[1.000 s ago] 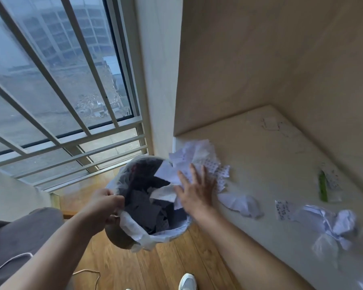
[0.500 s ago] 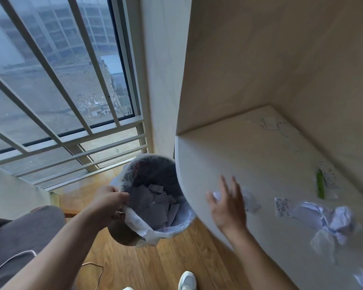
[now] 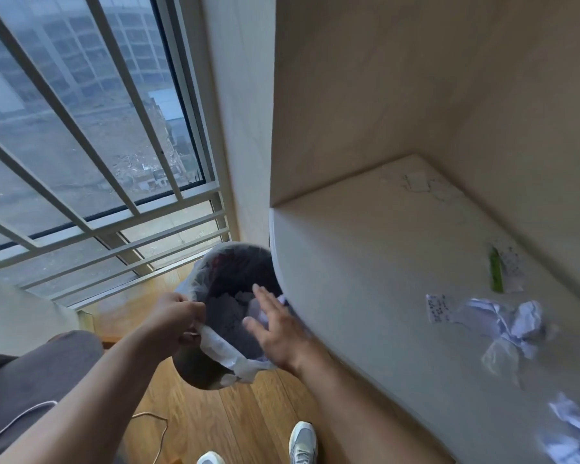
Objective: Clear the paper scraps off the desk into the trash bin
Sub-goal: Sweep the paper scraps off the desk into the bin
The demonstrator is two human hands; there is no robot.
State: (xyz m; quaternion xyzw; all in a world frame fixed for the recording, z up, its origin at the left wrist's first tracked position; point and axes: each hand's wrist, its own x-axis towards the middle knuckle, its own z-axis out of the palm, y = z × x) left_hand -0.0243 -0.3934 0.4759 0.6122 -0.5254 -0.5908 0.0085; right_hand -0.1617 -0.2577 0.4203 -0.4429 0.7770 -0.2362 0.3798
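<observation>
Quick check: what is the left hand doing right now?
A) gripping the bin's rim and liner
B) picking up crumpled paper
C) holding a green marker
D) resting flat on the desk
A: the left hand pinches the white liner at the rim of the trash bin, held beside the desk edge.

window (image 3: 81,128): large, pale bars across the glass, buildings and open ground far below outside
floor (image 3: 248,420): wood planks, warm brown
wall panels (image 3: 399,78): light wood grain, form a corner alcove
cable (image 3: 154,430): thin, pale, looped on the floor
shoes (image 3: 302,442): two, light-coloured, at the bottom edge, standing on the floor
green item (image 3: 495,274): narrow, lying flat near the right wall panel, type unclear
grey fabric (image 3: 24,373): bottom left, thin white cord lying across it
</observation>
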